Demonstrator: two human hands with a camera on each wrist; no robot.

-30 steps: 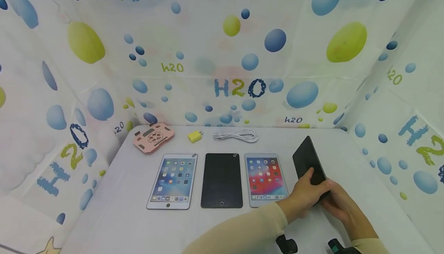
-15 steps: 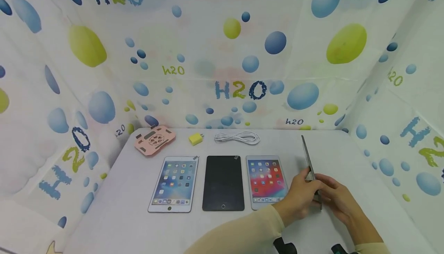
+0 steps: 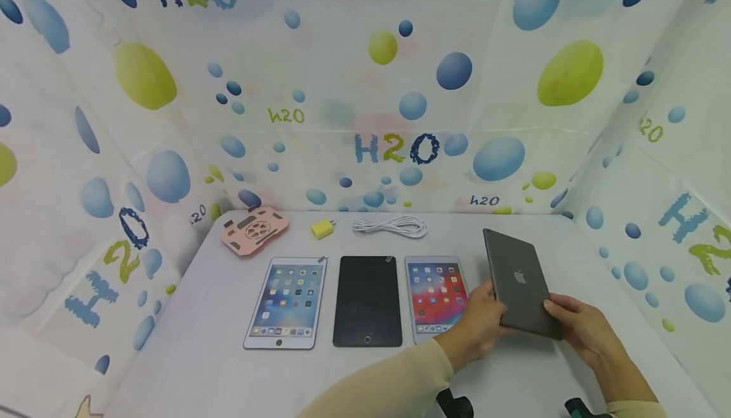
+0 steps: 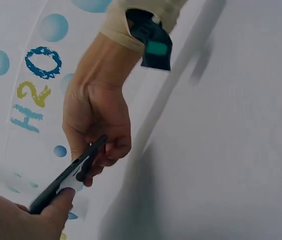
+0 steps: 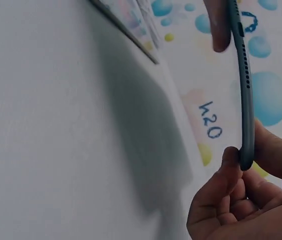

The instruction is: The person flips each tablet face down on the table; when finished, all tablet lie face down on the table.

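A dark grey tablet (image 3: 522, 281) is held up over the right side of the table, its back with an apple logo facing the head camera. My left hand (image 3: 478, 321) grips its left edge low down. My right hand (image 3: 588, 332) pinches the lower right corner between thumb and fingers. From the right wrist view, the tablet's thin edge (image 5: 246, 85) shows a port and speaker holes, with the right-hand fingers (image 5: 226, 190) at its end. In the left wrist view both hands hold the tablet (image 4: 68, 175) nearly edge-on. Its screen is hidden from the head view.
Three tablets lie in a row: a white-framed one (image 3: 287, 304), a black one (image 3: 368, 300) and another white-framed one (image 3: 436, 291), partly behind the left hand. Behind them are a pink slotted stand (image 3: 255, 231), a yellow charger plug (image 3: 322, 229) and a coiled white cable (image 3: 391, 226).
The tablet has turned from its dark screen side, through edge-on, to its back facing the head camera. My right hand has shifted right and the hands stand farther apart.
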